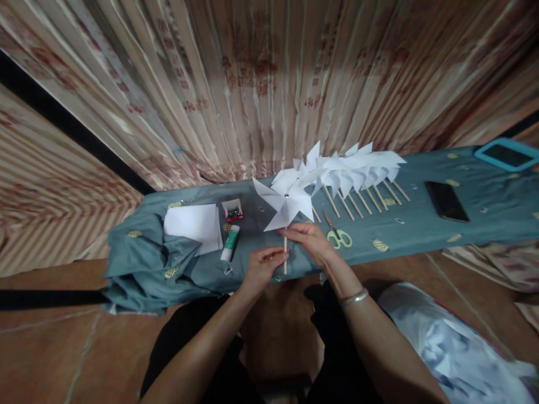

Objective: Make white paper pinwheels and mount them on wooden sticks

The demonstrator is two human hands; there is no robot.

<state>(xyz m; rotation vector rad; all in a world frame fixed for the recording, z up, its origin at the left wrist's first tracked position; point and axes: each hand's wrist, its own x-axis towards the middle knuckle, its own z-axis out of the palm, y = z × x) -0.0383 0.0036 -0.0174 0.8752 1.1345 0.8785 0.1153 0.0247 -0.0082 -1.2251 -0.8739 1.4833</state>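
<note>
A white paper pinwheel on a thin wooden stick stands upright between my hands, a small shiny pin at its centre. My left hand pinches the lower part of the stick. Higher up, just under the paper blades, my right hand has its fingers closed on the same stick. Behind and to the right lies a row of several finished-looking white pinwheels, their sticks pointing toward me. Scissors with light green handles rest just right of my right hand.
On the cloth-covered table are a stack of white paper, a small box of metal pins, a glue stick, a black phone and a blue-framed tablet. A curtain hangs behind. A plastic bag sits at lower right.
</note>
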